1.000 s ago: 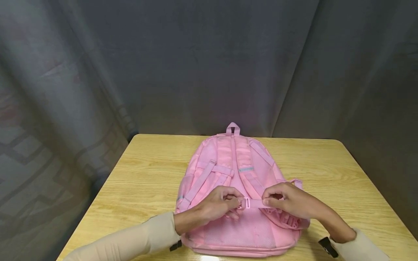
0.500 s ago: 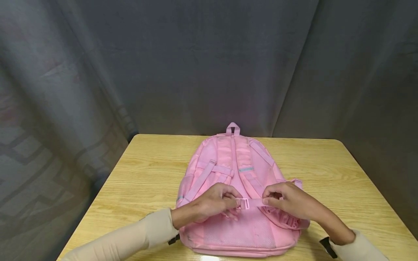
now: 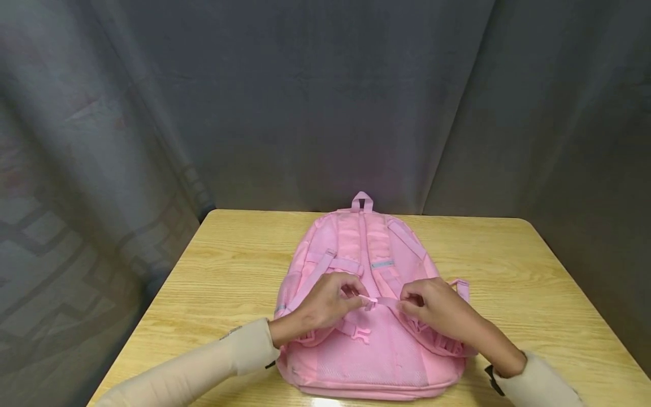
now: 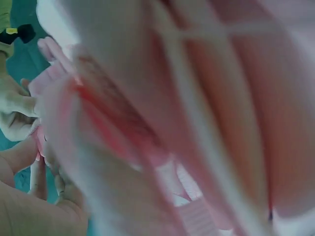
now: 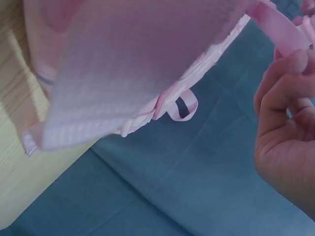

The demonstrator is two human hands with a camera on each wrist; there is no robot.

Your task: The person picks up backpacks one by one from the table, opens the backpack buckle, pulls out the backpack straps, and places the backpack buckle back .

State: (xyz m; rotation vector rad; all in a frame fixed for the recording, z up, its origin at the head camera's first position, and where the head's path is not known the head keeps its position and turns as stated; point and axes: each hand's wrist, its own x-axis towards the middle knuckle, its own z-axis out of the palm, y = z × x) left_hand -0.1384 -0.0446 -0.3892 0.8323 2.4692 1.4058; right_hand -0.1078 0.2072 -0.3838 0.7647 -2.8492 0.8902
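A pink backpack (image 3: 371, 362) lies with its shoulder straps facing up in the head view. My left hand (image 3: 328, 302) pinches a pink buckle half (image 3: 373, 300) just above the bag's back panel. Beside it, my right hand (image 3: 437, 302) pinches the webbing strap (image 3: 389, 302) that runs into this buckle half. The pronged buckle half (image 3: 361, 334) rests apart on the bag, below my left hand. In the right wrist view, my right hand (image 5: 285, 132) holds the strap (image 5: 278, 24) between thumb and fingers. Blurred pink fabric fills much of the left wrist view.
The wooden table (image 3: 239, 254) extends around the bag on all sides. A dark grey curtain (image 3: 315, 107) hangs behind and beside it. The bag's top loop (image 3: 362, 200) points to the table's far edge, and a side strap (image 3: 461, 288) sticks out at the right.
Both hands have risen slightly up the bag, the right one also shifting left. The held buckle half has tilted and moved up, and the pronged half now shows uncovered on the bag.
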